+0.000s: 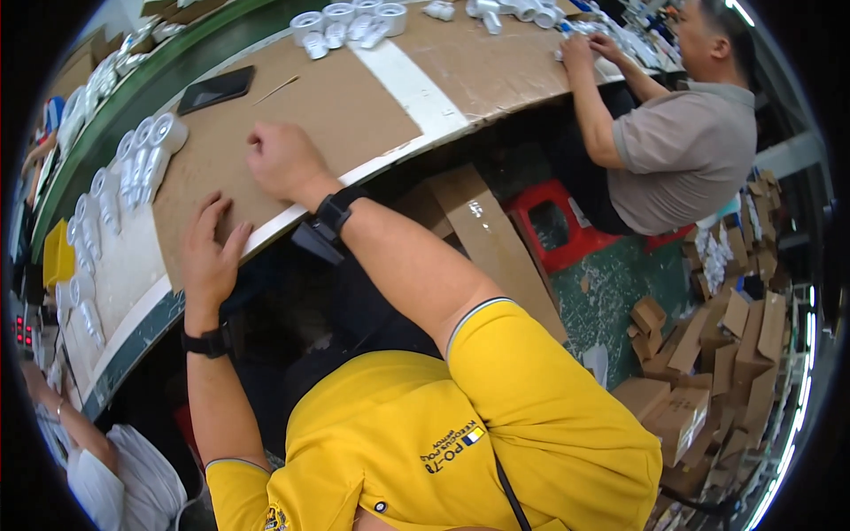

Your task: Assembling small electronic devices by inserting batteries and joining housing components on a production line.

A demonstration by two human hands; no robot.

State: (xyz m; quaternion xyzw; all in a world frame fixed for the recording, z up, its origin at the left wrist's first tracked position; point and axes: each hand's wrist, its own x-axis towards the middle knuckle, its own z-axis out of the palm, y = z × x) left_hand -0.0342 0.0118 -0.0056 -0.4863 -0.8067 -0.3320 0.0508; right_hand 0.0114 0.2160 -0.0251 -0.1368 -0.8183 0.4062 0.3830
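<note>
Your left hand [210,257] is at the near edge of the workbench [133,252], thumb parted from loosely bent fingers, with nothing visible in its grasp. Your right hand [288,164] curls into a loose fist at the brown cardboard sheet [345,111]; you cannot tell whether it holds anything. Beyond it lie a thin stick [276,90] and a dark phone [216,90]. White plastic parts [156,165] line the bench to the left. At right sits a co-worker [686,146].

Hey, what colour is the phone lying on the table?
The phone is black, seen in the head view.
</note>
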